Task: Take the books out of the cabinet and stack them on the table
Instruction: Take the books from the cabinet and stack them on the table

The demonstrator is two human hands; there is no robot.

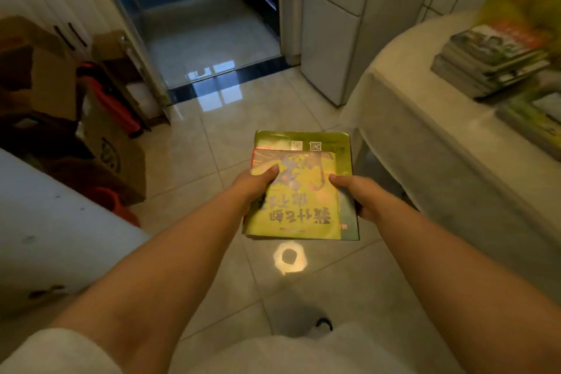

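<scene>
Hands first: left hand [256, 184] and right hand [353, 194] each clasp a side edge of a small bundle of books [299, 191], thumbs on top of the yellow-green cover, fingers hidden beneath. Bundle is carried level over the tiled floor [188, 143], well clear of any surface. Largest thing to the right is the table [425, 130], draped in a pale cloth, already bearing a stack of books [488, 61] near its far side and more printed matter lying flat nearer the person. Left side holds cardboard boxes [100, 136]; the cabinet cannot be identified with certainty. Step in hand, by judgement: carrying this bundle to the table. To do it well, the person should keep both thumbs pressing down, since the top book is smaller than the one under it and could slide; hold the bundle flat through the turn right; lower it squarely onto the existing stack, edges aligned, larger books beneath, before letting go.
</scene>
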